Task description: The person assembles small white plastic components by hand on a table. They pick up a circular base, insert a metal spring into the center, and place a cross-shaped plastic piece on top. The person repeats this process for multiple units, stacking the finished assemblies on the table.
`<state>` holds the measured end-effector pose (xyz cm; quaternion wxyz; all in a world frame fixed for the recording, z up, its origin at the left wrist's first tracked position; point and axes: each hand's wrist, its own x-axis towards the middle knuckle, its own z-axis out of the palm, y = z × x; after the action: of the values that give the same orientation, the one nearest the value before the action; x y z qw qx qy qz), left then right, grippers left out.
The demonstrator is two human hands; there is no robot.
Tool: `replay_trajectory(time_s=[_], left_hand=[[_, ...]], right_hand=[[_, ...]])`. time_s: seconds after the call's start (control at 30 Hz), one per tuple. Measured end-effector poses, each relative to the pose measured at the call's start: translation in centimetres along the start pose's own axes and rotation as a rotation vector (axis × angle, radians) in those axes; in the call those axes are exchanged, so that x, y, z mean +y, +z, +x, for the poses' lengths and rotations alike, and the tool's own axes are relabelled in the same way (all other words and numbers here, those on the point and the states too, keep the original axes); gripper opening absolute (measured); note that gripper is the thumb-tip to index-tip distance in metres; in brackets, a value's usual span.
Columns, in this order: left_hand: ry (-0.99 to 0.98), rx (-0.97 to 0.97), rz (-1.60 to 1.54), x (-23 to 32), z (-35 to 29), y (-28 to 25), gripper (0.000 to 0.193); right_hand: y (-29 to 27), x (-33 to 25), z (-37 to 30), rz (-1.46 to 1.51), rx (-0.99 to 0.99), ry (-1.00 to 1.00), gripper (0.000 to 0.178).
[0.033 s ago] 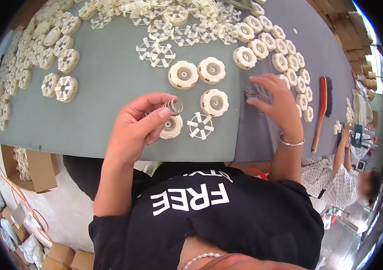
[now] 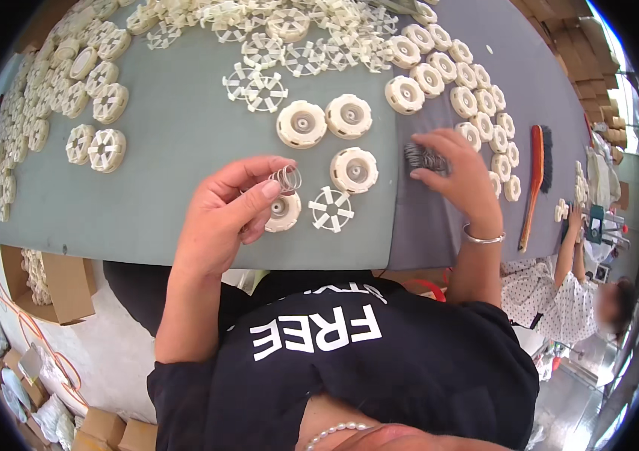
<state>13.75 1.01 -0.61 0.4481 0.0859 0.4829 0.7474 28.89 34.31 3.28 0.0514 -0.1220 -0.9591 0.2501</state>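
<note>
My left hand [image 2: 218, 210] pinches a thin coil spring [image 2: 288, 177] between thumb and forefinger. Partly behind those fingers lies a cream round housing [image 2: 285, 213]. Three more such housings [image 2: 354, 170] stand just beyond, each with a round recess in its middle. A white six-spoked ring [image 2: 331, 210] rests flat beside the nearest of them. Over on the right, my right hand [image 2: 470, 177] reaches to a small heap of metal springs [image 2: 422, 158]. Its thumb and fingers are apart around the heap's right side, and nothing shows held in them.
Loose spoked rings [image 2: 319, 45] pile up at the far middle. Assembled cream wheels [image 2: 110, 104] crowd the left side, and rows of housings [image 2: 464, 101] line the right. A long-handled brush [image 2: 536, 180] lies farther right. Another person [image 2: 560, 293] works beyond the table's right end.
My right hand has lowered slightly onto the spring heap, its fingertips drawn a little closer together. My left hand keeps its pinch on the spring. The whole view has shifted slightly.
</note>
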Motion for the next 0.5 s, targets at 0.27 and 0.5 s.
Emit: replay_trajectory(time_s=[0.27,0.5], left_hand=[[-0.11,-0.063,-0.151,-0.7,-0.2,1.5,0.033],[-0.085,-0.089,-0.019,-1.7,0.1,4.0,0.033]], right_hand=[[0.8,1.1,-1.1,0.061,0.021,-0.07,0.042],[2.4,2.9,5.2,-0.037,0.197,-0.154,0.028]])
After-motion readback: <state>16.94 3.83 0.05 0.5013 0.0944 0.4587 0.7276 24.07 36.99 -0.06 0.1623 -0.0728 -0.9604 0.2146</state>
